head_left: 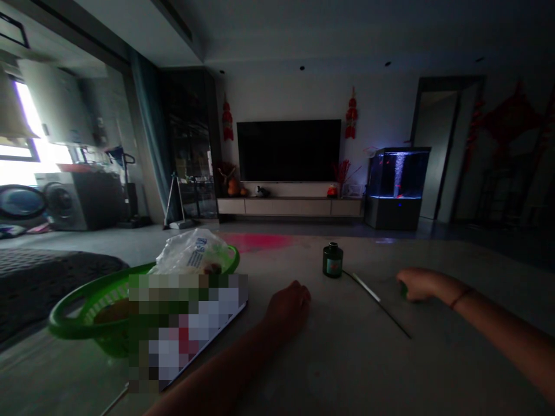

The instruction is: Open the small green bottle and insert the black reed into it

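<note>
My left hand (289,305) rests on the table with its fingers curled in, and I see nothing in it. Further right, my right hand (415,284) is closed around a small green object (403,289), mostly hidden by the fingers and too dark to name. Between the hands, a dark green glass bottle (333,261) stands upright and uncapped, with a label on its front. A thin dark stick (394,319) with a white sleeve (366,288) around part of it lies slantwise beside the bottle, touching neither hand.
On the left sits a green plastic basket (65,330) holding a clear plastic bag (184,254). A blurred-out flat item (203,329) leans by it. Beyond the table (347,358) are a television (289,151), a low cabinet (286,207) and a lit fish tank (396,176).
</note>
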The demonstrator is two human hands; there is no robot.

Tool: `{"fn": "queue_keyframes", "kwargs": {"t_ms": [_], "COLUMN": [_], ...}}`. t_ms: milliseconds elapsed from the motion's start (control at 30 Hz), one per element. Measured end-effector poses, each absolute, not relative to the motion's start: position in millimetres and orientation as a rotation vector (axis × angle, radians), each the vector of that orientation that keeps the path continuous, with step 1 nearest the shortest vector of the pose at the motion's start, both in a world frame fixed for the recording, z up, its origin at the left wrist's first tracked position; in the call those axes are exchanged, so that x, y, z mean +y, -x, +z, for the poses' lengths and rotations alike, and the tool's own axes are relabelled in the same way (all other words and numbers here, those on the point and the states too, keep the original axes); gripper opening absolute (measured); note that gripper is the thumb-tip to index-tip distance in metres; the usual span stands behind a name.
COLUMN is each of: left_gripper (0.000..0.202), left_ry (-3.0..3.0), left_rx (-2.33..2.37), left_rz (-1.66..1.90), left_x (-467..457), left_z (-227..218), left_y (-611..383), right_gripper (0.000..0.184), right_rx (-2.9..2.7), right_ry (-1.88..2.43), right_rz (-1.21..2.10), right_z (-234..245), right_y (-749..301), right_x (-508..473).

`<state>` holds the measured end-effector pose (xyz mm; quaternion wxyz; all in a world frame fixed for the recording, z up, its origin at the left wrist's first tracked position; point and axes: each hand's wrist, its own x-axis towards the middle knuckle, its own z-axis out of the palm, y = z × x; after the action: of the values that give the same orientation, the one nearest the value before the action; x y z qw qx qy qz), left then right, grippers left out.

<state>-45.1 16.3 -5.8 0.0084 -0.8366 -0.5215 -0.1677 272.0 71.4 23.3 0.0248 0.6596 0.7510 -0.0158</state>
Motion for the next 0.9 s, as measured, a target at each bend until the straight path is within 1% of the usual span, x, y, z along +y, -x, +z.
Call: {"fn": "queue_keyframes", "kwargs": {"t_ms": [100, 200, 300, 333, 433, 467, 533, 567, 667, 733, 800, 900], "left_gripper": [0.019, 0.019, 0.020, 0.020, 0.018, 0.018, 0.018, 0.017, 0.017, 0.018, 0.019, 0.019], "left_ry": [2.618, 2.615, 2.594, 2.591, 2.607, 2.611, 2.619, 2.621, 2.623, 2.622, 2.618, 2.615], "left_rx": [-1.630, -1.633, -1.649, -1.657, -1.658, -1.655, -1.636, -1.628, -1.630, -1.664, -1.694, -1.702], "left_rz": [-0.538, -0.560, -0.556, -0.554, -0.561, -0.572, -0.591, -0.600, -0.606, -0.595, -0.582, -0.581], "left_x": [17, 18, 17, 17, 17, 18, 18, 19, 20, 20, 20, 20], "left_z": [-6, -7, -6, -6, -5, -5, -5, -6, -7, -7, -6, -6], "left_y": [45, 45, 44, 44, 44, 44, 45, 45, 45, 45, 44, 44], "right_gripper": [0.022, 0.019, 0.024, 0.028, 0.051, 0.054, 0.052, 0.048, 0.031, 0.025, 0.026, 0.035], "right_rx": [2.284, 2.606, 2.923, 3.035, 3.314, 3.361, 3.390, 3.388, 3.395, 3.421, 3.452, 3.466], "right_ry": [-1.981, -1.903, -1.908, -1.937, -1.926, -1.949, -2.069, -2.110, -2.057, -1.982, -1.948, -1.910], "right_rz": [-0.074, -0.059, -0.098, -0.189, -0.611, -0.668, -0.677, -0.680, -0.735, -0.763, -0.772, -0.865], "right_z": [29, 44, 59, 64, 74, 76, 77, 76, 67, 60, 52, 41], "right_y": [-266, -256, -243, -237, -215, -207, -194, -189, -179, -177, -177, -177], "right_x": [68, 72, 89, 96, 120, 127, 139, 144, 152, 156, 159, 161]}}
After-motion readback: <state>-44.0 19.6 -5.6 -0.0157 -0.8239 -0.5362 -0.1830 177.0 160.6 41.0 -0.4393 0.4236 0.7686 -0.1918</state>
